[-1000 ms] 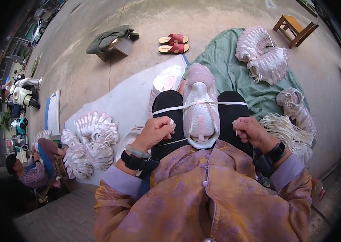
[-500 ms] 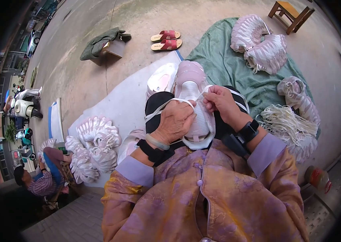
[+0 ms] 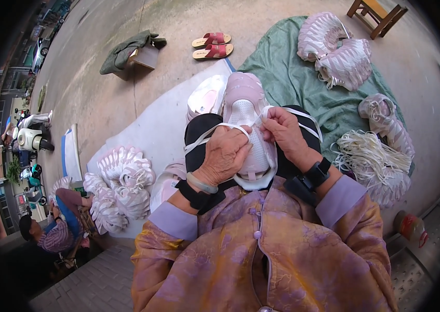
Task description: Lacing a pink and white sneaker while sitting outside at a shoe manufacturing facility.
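A pale pink and white sneaker (image 3: 244, 91) rests between my knees, its toe pointing away from me. My left hand (image 3: 224, 152) lies over the left side of its opening, fingers closed on a white shoelace (image 3: 207, 136) that trails across my left thigh. On the other side, my right hand (image 3: 284, 130) pinches the lace near the sneaker's eyelets; its loose end (image 3: 306, 115) runs over my right thigh. The fingers partly hide the eyelets. Another white and pink shoe (image 3: 208, 96) lies just left of the sneaker's toe, and one more (image 3: 167, 188) sits by my left wrist.
On a green cloth (image 3: 282, 67) lie ring-shaped bundles of shoe uppers (image 3: 342, 67) and a heap of white laces (image 3: 371, 156). More uppers (image 3: 124, 182) sit on a pale sheet (image 3: 142, 125) at left. Beyond are red slippers (image 3: 214, 51) and a wooden stool (image 3: 378, 18). A person (image 3: 56, 234) sits far left.
The whole view has shifted slightly. Both hands stay at the sneaker with the lace in their fingers, with only slight finger movement.
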### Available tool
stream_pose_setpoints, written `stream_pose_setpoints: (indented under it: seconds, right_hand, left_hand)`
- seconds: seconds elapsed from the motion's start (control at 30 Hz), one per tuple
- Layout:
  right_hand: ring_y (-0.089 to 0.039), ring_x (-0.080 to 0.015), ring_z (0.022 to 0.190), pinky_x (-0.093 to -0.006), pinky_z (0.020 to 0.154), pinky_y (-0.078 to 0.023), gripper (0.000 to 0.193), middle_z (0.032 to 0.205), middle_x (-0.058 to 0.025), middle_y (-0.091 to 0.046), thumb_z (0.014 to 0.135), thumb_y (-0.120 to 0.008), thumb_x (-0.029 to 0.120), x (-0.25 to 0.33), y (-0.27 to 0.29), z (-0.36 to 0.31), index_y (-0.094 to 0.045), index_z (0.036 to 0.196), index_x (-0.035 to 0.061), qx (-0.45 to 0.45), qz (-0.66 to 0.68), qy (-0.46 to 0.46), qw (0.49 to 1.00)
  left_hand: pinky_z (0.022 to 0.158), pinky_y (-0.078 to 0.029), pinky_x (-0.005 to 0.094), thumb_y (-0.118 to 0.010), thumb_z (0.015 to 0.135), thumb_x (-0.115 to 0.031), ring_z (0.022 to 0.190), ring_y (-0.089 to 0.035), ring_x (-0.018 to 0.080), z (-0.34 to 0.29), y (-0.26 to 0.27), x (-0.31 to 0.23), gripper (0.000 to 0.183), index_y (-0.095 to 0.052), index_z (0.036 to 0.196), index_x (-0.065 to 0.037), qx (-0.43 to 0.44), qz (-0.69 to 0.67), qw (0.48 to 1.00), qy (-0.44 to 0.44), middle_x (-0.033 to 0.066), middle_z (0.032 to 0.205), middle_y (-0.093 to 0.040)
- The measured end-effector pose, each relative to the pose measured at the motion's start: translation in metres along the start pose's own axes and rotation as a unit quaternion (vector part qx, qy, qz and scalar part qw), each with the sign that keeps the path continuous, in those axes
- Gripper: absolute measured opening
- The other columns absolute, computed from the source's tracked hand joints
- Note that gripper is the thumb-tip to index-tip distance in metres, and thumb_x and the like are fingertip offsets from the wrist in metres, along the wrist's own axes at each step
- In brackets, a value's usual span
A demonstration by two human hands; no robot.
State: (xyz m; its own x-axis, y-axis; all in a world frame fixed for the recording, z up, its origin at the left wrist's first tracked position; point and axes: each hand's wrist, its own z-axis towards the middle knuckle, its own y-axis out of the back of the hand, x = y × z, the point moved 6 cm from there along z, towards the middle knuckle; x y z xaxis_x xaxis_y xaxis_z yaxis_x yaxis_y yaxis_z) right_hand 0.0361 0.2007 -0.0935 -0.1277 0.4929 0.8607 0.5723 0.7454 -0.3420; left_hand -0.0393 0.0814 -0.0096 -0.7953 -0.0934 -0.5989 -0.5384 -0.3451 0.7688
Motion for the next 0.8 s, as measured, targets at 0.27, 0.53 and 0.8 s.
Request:
stream_pose_setpoints:
  seconds: [0.27, 0.53, 0.8]
  right_hand:
    - [-0.052, -0.0062, 0.055, -0.0198, 0.05, -0.042, 0.007, 0.069, -0.0019, -0.057, 0.085, -0.056, 0.009, -0.001, 0.0, 0.003, -0.053, 0.084, 0.0028, 0.006, -0.058, 0.054, 0.997]
    - [-0.057, -0.023, 0.062, -0.031, 0.058, -0.044, 0.011, 0.07, -0.0109, -0.057, 0.077, -0.061, 0.01, 0.011, -0.004, 0.002, -0.056, 0.083, 0.0017, -0.051, -0.328, 0.243, 0.912]
    - [-0.058, -0.0282, 0.067, -0.0343, 0.062, -0.045, 0.011, 0.072, -0.0131, -0.059, 0.076, -0.063, 0.013, 0.007, -0.01, -0.004, -0.058, 0.08, 0.0035, -0.066, -0.32, 0.23, 0.917]
  left_hand:
    - [0.078, -0.041, 0.0367, -0.063, 0.073, -0.007, 0.086, -0.054, 0.0295, -0.001, 0.0, -0.001, 0.013, -0.059, 0.083, -0.002, -0.01, -0.001, 1.0, -0.002, 0.0107, 0.1, -0.063]
    - [0.077, -0.041, 0.0359, -0.063, 0.072, -0.007, 0.085, -0.053, 0.0289, -0.003, -0.002, -0.001, 0.012, -0.058, 0.082, -0.002, -0.011, -0.002, 1.0, 0.007, 0.0105, 0.1, -0.063]
    - [0.059, -0.042, 0.0272, -0.062, 0.08, -0.009, 0.064, -0.053, 0.0171, -0.031, 0.016, 0.016, 0.008, -0.058, 0.078, -0.002, -0.144, -0.093, 0.983, 0.063, 0.0066, 0.08, -0.061]
